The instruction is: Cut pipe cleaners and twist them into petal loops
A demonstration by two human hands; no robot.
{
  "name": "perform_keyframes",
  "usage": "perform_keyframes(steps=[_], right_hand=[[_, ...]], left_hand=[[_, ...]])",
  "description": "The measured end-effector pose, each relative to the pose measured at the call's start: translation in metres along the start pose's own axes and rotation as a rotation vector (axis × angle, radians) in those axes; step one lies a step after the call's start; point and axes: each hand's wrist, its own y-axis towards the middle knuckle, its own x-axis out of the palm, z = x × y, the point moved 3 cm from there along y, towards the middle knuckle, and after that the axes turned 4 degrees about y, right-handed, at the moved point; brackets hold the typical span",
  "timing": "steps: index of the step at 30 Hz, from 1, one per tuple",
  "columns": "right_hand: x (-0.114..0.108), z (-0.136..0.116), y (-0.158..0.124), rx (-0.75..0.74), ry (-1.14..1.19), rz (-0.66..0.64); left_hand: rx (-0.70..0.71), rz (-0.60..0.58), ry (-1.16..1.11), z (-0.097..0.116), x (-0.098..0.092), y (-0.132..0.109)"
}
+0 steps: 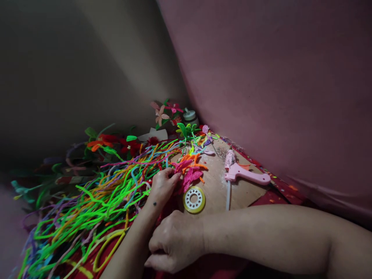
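Note:
My left hand (163, 186) reaches forward over the pile, thumb and fingers pinched at the edge of a pink pipe-cleaner petal (181, 166). Another pink petal (192, 176) lies just to the right, among bent orange pipe cleaners (197, 164). Closer to me, my right hand (176, 243) is closed and crosses beside my left forearm; whatever its curled fingers hold is hidden. A yellow roll of clear tape (194, 200) with a white core rests on the board between the two hands.
Many loose pipe cleaners (95, 209) spread across the left. A pink glue gun (244, 174) with a glue stick lies on the cardboard (252, 193). Behind stand finished pipe-cleaner flowers (161, 115) and a lidded jar (190, 117). A pink wall (276, 97) rises at right.

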Motion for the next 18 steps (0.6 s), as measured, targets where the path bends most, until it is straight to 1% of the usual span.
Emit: perform_keyframes(steps=[14, 18], right_hand=[[0.0017, -0.001, 0.0012, 0.014, -0.023, -0.042], [0.0019, -0.0008, 0.0008, -0.004, -0.014, -0.014]], left_hand=[[0.026, -0.014, 0.145, 0.0025, -0.0006, -0.0024], [0.041, -0.025, 0.213, 0.0037, 0.0006, -0.0028]])
